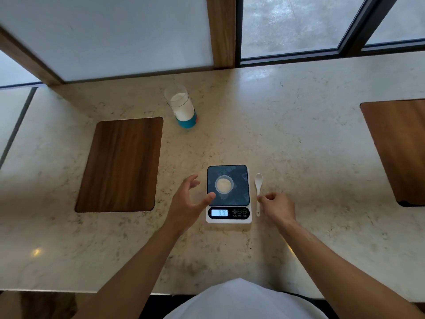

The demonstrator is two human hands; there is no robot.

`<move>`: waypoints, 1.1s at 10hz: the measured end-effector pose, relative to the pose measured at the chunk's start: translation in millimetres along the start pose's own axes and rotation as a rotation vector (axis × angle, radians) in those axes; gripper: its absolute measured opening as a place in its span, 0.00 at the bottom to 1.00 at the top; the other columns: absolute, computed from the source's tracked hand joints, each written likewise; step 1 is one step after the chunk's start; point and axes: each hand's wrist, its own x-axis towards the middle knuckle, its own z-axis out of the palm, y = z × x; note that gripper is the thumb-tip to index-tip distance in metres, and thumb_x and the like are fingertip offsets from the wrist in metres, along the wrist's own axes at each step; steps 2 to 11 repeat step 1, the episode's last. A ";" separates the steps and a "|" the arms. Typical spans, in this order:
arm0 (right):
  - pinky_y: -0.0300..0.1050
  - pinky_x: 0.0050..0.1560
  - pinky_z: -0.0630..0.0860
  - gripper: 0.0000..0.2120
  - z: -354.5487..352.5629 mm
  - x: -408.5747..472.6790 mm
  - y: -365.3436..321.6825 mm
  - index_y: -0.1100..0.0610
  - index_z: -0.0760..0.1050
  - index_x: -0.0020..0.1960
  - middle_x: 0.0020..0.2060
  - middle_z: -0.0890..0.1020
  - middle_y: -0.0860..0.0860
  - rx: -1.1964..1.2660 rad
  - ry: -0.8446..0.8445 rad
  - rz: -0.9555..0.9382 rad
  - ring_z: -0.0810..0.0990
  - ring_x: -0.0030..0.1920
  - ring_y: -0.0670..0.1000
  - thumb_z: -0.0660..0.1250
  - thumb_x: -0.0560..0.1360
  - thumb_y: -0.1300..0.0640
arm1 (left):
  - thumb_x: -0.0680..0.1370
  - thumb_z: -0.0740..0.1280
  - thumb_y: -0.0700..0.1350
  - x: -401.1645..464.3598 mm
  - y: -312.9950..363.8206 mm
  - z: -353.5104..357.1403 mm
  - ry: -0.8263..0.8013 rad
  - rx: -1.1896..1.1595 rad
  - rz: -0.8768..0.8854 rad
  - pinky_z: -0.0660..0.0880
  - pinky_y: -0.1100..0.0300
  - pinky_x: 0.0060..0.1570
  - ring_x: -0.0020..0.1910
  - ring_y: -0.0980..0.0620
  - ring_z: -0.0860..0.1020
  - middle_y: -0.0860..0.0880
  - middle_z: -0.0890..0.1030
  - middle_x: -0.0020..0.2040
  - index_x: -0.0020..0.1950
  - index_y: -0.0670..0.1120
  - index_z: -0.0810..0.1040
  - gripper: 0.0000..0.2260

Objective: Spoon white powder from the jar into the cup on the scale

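A small clear cup (pixel 224 185) with some white powder in it stands on the dark platform of a kitchen scale (pixel 239 194), whose display is lit. A clear jar (pixel 181 107) with a teal base, partly full of white powder and without a lid, stands further back to the left. A white spoon (pixel 258 189) lies on the counter right of the scale. My left hand (pixel 187 203) hovers open at the scale's left edge, thumb over the platform corner. My right hand (pixel 277 208) is beside the spoon handle, fingertips touching or nearly touching it.
A dark wooden board (pixel 122 164) lies on the marble counter (pixel 310 157) to the left, and another wooden board (pixel 400 148) at the right edge. Window frames run along the back. The counter's front edge is close to my body.
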 end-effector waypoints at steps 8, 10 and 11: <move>0.53 0.44 0.83 0.10 -2.4 3.5 -9.9 0.53 0.83 0.39 0.34 0.85 0.48 0.005 -0.007 -0.058 0.84 0.36 0.50 0.69 0.76 0.49 | 0.69 0.68 0.71 -1.2 0.4 -1.9 0.061 0.006 0.025 0.70 0.60 0.58 0.62 0.58 0.73 0.54 0.75 0.67 0.72 0.56 0.65 0.37; 0.53 0.44 0.83 0.10 -2.4 3.5 -9.9 0.53 0.83 0.39 0.34 0.85 0.48 0.005 -0.007 -0.058 0.84 0.36 0.50 0.69 0.76 0.49 | 0.69 0.68 0.71 -1.2 0.4 -1.9 0.061 0.006 0.025 0.70 0.60 0.58 0.62 0.58 0.73 0.54 0.75 0.67 0.72 0.56 0.65 0.37; 0.53 0.44 0.83 0.10 -2.4 3.5 -9.9 0.53 0.83 0.39 0.34 0.85 0.48 0.005 -0.007 -0.058 0.84 0.36 0.50 0.69 0.76 0.49 | 0.69 0.68 0.71 -1.2 0.4 -1.9 0.061 0.006 0.025 0.70 0.60 0.58 0.62 0.58 0.73 0.54 0.75 0.67 0.72 0.56 0.65 0.37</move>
